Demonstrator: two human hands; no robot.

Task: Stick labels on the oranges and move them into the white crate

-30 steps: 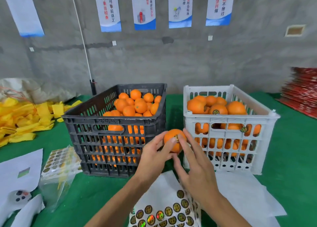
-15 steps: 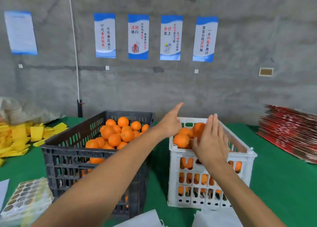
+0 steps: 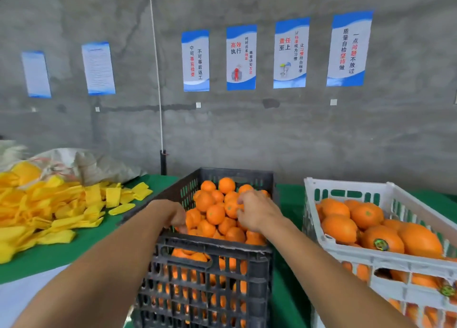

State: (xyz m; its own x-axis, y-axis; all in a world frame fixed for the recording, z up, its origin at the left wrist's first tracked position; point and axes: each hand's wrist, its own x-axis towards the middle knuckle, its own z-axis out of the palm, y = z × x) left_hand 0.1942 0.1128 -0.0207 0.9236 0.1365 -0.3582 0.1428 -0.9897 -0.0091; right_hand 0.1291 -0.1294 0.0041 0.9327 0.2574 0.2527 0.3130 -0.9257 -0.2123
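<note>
Orange fruit filled the black crate (image 3: 207, 251) in the middle of the green table (image 3: 74, 251). Both hands were down inside it. The left hand (image 3: 173, 216) sat at the crate's 9 o'clock side, at the near-left edge of the pile. Its fingers were bent down among the oranges (image 3: 215, 214), but they were hidden, so I cannot tell if they held one. The right hand (image 3: 254, 211) was at about 2 o'clock from the left hand, on top of the pile. Its fingers were curled around one orange (image 3: 231, 207), touching it on the top and side.

At 3 o'clock from the black crate stood the white crate (image 3: 346, 191), just beside it but not touching. It held bigger-looking oranges, and one label (image 3: 380, 244) showed on a fruit near the front. Another label (image 3: 446, 290) showed through a gap in its side.

At 9 o'clock lay a big heap of yellow wraps (image 3: 49, 211) on the table, with a grey sack (image 3: 81, 162) behind it. White paper (image 3: 17, 300) lay at the near-left corner. On the grey wall (image 3: 247, 134) at 12 o'clock hung blue and white posters (image 3: 241, 58) in a row, and a white cord (image 3: 155, 67) ran down the wall to a dark post (image 3: 163, 162).
</note>
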